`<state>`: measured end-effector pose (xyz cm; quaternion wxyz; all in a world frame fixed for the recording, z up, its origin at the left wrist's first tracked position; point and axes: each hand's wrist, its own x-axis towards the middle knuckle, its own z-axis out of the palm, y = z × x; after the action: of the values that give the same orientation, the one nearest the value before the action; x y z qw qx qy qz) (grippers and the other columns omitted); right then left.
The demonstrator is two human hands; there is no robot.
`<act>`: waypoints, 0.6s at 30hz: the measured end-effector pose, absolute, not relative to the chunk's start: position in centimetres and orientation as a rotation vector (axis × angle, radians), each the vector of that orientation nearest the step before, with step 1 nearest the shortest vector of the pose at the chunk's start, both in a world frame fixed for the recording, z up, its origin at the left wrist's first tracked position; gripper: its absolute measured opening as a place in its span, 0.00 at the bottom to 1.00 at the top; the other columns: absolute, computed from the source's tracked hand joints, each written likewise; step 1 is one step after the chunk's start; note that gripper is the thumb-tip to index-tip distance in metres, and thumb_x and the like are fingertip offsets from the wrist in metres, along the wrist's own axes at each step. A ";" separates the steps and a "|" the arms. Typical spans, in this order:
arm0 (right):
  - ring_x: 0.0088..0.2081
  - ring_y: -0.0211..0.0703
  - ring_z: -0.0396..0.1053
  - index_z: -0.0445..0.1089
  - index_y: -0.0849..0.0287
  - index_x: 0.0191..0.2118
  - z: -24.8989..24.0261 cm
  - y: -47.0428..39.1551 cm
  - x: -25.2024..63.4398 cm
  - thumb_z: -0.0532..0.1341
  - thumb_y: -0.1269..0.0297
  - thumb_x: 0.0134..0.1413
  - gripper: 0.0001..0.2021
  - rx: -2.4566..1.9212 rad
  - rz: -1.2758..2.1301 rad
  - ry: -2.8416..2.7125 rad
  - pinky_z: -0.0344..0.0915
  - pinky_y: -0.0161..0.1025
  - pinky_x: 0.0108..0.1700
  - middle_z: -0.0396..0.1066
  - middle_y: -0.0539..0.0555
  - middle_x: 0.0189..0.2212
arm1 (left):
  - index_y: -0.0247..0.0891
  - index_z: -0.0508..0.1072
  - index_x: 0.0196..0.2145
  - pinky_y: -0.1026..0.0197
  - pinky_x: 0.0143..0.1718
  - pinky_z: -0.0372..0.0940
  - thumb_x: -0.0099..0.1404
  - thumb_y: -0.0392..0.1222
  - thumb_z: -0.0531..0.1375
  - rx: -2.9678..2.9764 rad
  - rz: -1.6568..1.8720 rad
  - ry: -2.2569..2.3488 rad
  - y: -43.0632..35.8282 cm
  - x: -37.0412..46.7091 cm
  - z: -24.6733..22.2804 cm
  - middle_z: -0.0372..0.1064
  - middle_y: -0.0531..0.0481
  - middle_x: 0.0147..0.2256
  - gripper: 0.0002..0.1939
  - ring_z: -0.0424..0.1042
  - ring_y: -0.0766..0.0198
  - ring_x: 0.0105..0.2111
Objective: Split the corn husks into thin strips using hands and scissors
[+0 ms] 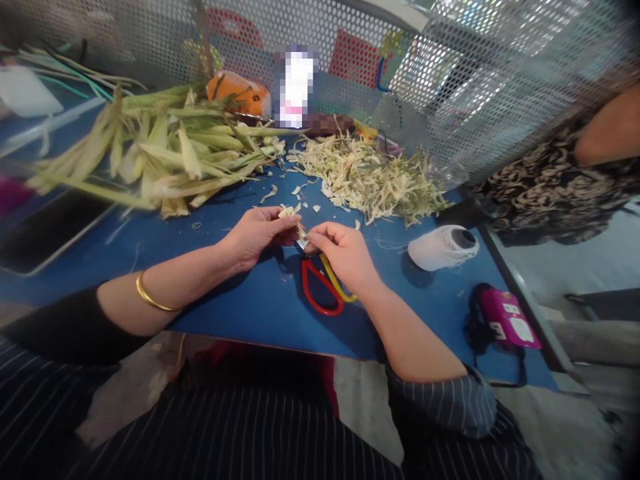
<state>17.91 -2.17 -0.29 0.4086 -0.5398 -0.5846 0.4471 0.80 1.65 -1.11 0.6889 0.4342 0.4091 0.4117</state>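
Note:
My left hand (266, 230) is closed in a pinch on a small pale piece of corn husk (289, 211) above the blue table (240, 303). Fingertips of my right hand (343, 250) are pressed together at the lower end of the same piece, close to the left fingers. Under my right hand lie scissors (323, 308) with one red and one yellow handle; their blades are partly hidden by the hand. Small husk scraps (270, 193) are scattered just beyond my hands.
Long corn husks (165, 157) are heaped at the left, shredded pale husk (373, 177) at the right. A lit phone (296, 90) stands at the back by a perforated metal panel (320, 33). A white thread cone (440, 248) and magenta device (510, 319) lie right. Another person's arm (610, 127) shows.

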 end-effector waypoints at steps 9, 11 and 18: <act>0.28 0.37 0.70 0.74 0.58 0.33 -0.3 -2.1 18.3 0.63 0.61 0.52 0.06 -1.354 1.049 -1.593 0.66 0.37 0.35 0.73 0.49 0.25 | 0.33 0.72 0.29 0.65 0.26 0.66 0.53 0.45 0.69 0.973 0.956 0.978 1.8 0.8 -0.9 0.74 0.49 0.28 0.13 0.70 0.69 0.24; 0.27 0.36 0.68 0.74 0.58 0.31 -0.3 -2.2 18.1 0.63 0.62 0.51 0.06 -1.379 0.989 -1.635 0.63 0.37 0.34 0.72 0.49 0.24 | 0.33 0.72 0.30 0.66 0.27 0.66 0.51 0.44 0.70 0.997 0.932 0.970 1.7 0.7 -0.9 0.73 0.50 0.28 0.14 0.71 0.69 0.25; 0.25 0.34 0.61 0.70 0.59 0.28 -0.3 -2.2 18.1 0.60 0.64 0.53 0.06 -1.382 1.022 -1.622 0.57 0.35 0.31 0.66 0.47 0.21 | 0.33 0.73 0.30 0.67 0.26 0.62 0.47 0.40 0.71 1.059 0.883 0.934 1.7 0.7 -1.0 0.71 0.52 0.26 0.14 0.71 0.69 0.26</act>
<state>18.13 -2.19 -0.33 0.3797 -0.5409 -0.6349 0.4002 0.66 1.66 -0.97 0.6730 0.4704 0.4147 0.3922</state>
